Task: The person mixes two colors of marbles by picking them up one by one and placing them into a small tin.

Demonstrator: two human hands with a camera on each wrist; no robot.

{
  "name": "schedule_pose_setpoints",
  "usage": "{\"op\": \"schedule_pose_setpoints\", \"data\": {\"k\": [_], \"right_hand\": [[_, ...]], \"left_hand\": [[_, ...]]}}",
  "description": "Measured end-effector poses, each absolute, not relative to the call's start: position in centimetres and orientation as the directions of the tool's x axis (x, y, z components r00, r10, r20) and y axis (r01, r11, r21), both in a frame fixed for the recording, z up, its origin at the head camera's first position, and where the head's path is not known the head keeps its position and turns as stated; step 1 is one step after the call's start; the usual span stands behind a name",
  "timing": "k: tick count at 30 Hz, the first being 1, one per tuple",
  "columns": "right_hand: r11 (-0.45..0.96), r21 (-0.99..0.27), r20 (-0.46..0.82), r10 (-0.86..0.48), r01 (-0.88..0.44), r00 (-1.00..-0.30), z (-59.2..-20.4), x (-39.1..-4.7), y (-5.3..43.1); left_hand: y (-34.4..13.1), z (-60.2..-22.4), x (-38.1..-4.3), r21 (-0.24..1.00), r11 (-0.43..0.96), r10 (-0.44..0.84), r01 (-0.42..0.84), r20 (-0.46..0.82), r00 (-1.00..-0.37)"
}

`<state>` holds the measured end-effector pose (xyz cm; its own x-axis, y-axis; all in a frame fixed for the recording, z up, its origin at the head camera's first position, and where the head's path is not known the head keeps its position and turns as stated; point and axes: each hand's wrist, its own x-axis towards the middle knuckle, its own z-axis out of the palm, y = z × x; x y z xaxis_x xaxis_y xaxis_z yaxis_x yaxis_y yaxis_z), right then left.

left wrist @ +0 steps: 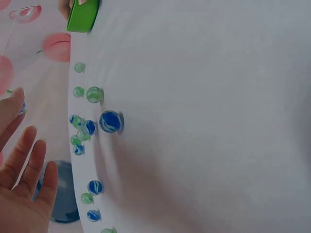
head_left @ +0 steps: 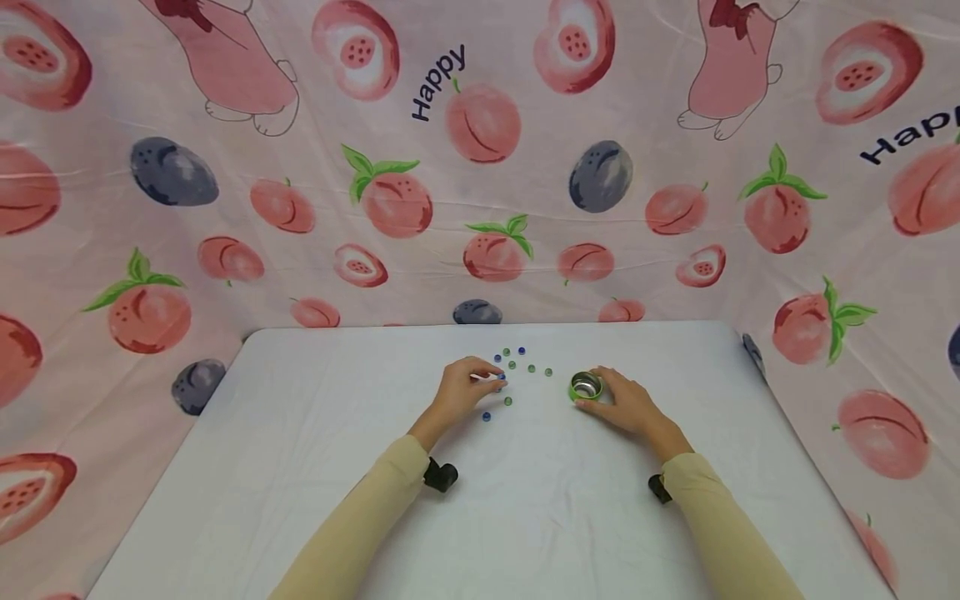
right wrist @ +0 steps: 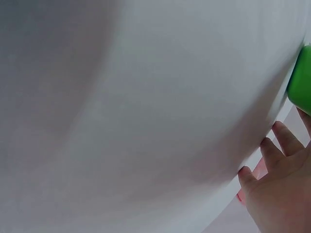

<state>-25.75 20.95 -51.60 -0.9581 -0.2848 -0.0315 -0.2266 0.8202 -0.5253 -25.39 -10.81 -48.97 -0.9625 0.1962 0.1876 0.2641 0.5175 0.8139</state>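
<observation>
My left hand [head_left: 459,390] pinches a blue marble [left wrist: 23,108] between thumb and forefinger, raised over the table; its other fingers are spread. Loose blue and green glass marbles lie around it, among them a blue marble [head_left: 486,417] and a green marble [head_left: 507,401] on the near side. To the right, my right hand [head_left: 628,407] grips a small green cup [left wrist: 83,18] with a shiny metal inside. The cup stands upright on the table, its mouth facing up. In the right wrist view only part of the green cup's wall [right wrist: 301,80] shows. The cup's floor is too small to make out.
A white-covered table [head_left: 555,500] spreads under both hands. More marbles lie beyond the left hand, including a blue one [head_left: 522,351] and a green one [head_left: 548,372] towards the cup. A fruit-patterned curtain [head_left: 420,275] hangs behind the table's far edge.
</observation>
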Motion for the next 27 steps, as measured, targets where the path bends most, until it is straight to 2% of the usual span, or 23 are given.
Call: {"op": "schedule_pose_setpoints", "data": {"k": [20, 27], "right_hand": [[0.822, -0.523, -0.042, -0.288, -0.225, -0.957, -51.4, -25.8, 21.0], [0.819, -0.525, -0.036, -0.292, -0.231, -0.956, -51.7, -25.8, 21.1]], "left_hand": [[-6.4, -48.8, -27.6, 0.786, 0.508, 0.291, 0.352, 0.228, -0.929], [-5.0, -48.6, -27.7, 0.767, 0.54, 0.336, 0.347, 0.181, -0.924]]}}
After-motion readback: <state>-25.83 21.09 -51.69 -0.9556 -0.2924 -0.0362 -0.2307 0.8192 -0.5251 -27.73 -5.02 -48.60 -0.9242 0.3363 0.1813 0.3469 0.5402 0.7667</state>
